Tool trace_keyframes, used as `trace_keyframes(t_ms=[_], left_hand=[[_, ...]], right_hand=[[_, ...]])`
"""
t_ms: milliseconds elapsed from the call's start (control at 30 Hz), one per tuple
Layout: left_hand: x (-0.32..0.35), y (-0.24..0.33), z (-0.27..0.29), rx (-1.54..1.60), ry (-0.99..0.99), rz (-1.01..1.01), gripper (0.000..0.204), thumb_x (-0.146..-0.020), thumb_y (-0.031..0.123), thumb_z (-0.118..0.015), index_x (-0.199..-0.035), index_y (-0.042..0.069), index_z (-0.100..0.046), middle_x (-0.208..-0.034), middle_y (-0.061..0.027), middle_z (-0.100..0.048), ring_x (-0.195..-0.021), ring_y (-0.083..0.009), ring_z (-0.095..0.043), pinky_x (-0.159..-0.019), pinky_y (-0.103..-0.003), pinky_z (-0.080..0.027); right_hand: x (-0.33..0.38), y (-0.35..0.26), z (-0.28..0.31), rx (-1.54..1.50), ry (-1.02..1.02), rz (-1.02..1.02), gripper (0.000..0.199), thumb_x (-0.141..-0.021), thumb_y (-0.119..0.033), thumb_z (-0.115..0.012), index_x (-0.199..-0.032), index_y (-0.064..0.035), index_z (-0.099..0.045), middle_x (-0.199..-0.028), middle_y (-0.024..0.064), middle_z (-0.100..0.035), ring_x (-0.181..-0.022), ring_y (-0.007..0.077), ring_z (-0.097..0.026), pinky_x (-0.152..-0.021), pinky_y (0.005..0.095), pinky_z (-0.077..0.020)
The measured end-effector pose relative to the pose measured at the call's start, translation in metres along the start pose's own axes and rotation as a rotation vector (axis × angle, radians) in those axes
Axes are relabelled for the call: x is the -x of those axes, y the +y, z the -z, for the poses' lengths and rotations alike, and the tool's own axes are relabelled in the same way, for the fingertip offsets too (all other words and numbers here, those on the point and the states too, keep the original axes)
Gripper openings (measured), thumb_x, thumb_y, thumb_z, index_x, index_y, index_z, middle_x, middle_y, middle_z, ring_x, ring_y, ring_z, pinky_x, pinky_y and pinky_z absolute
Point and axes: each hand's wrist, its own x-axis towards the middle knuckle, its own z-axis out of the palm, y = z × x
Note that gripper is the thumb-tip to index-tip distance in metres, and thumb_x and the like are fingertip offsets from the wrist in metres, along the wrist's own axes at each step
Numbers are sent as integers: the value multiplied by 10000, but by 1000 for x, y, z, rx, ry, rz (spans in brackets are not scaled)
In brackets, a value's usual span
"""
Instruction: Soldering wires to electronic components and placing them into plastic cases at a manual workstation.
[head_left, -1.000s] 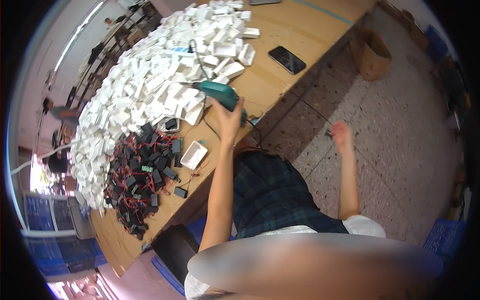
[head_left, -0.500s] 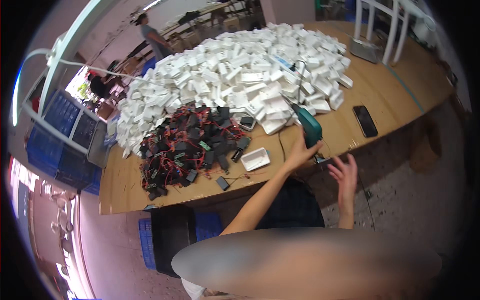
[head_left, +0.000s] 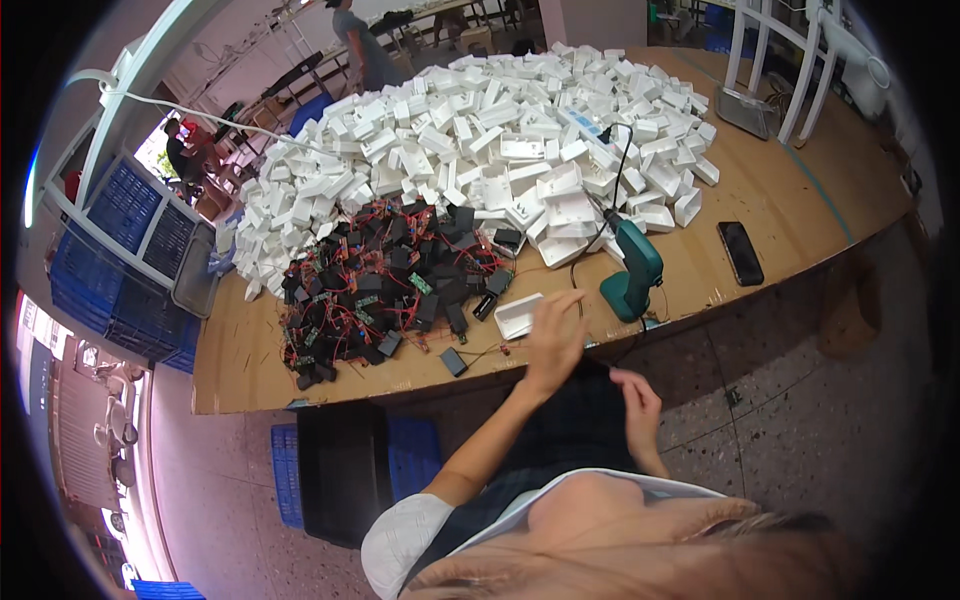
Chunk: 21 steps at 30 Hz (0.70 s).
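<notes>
My left hand [head_left: 556, 342] is open, fingers stretched out, at a small white plastic case [head_left: 517, 317] near the table's front edge. It partly covers the case's right end; whether it touches the case I cannot tell. To its right, a green pistol-shaped power drill [head_left: 634, 272] stands on its base, with no hand on it. Below the table edge, over my lap, my right hand [head_left: 641, 405] hangs with loosely bent fingers and nothing visible in it. A black battery holder [head_left: 454, 362] with thin wires lies left of the case.
Behind is a large heap of white plastic cases [head_left: 450, 150]. A pile of black wired parts with green circuit boards [head_left: 380, 290] lies front left. A phone [head_left: 740, 253] rests at right. A power strip [head_left: 582, 124] with a plugged-in cable sits on the heap. A black bin [head_left: 342, 475] stands below.
My left hand has let go of the green drill, now standing on the table, and moved left to the white case. My right hand has dropped lower and left, its fingers less spread.
</notes>
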Motion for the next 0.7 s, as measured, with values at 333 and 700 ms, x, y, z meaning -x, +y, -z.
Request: trace_keyframes(t_ms=[333,700], left_hand=[[55,-44,98,-457,71,72,294,-770,36,-793,-1045,82,-699,-1024,-79,-655,-1006,-308,-586,-917,-417,-445],[20,-52,62,-574,-236,-18,143,-824,148,-749,-952,100,-705,-871,-38,-638,-924,-235,-605,-922,-436,-397]], right_hand=[[-86,-29,-43,492,390,284,640,-1000,-193,-626,-1527,21,-333,-1586,205,-305,-1425,356,-378,-1172,458,-329],[-186,-35,-9,64,-88,77,307,-999,-174,-642,-1256,-8,-627,-916,7,-655,-795,70,-592,-754,237,-477]])
